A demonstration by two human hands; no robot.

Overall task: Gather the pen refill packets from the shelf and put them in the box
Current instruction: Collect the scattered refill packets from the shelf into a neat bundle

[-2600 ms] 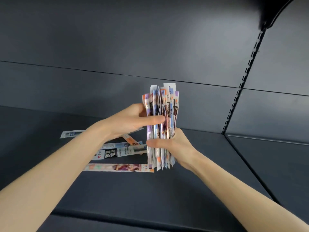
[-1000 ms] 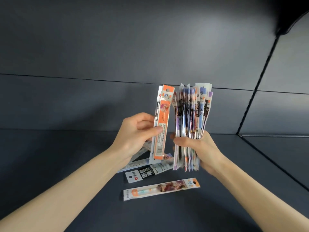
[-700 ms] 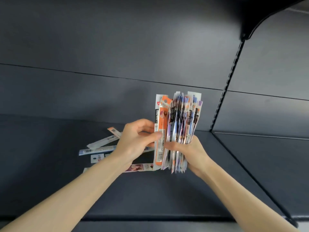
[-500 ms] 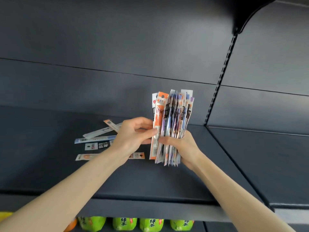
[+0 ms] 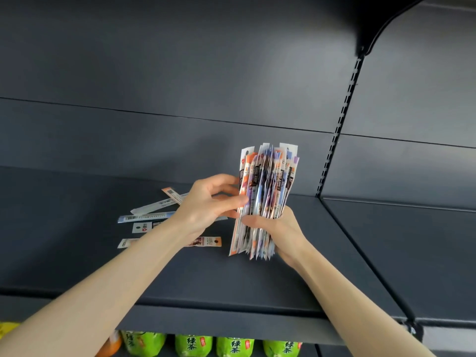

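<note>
Head view: the right hand (image 5: 280, 235) has its grip clenched round the lower half of a bundle of refill packets (image 5: 268, 181), held upright above the shelf (image 5: 77, 253), long axis vertical, hang-holes up. Meanwhile the left hand (image 5: 206, 204) pinches the bundle's left edge; behind it, loose packets (image 5: 144, 218) lie flat, mostly crosswise.

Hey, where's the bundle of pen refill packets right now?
Head view, just right of centre: the bundle stands upright over the shelf, gripped by the right hand, the left hand pinching its left edge.
</note>
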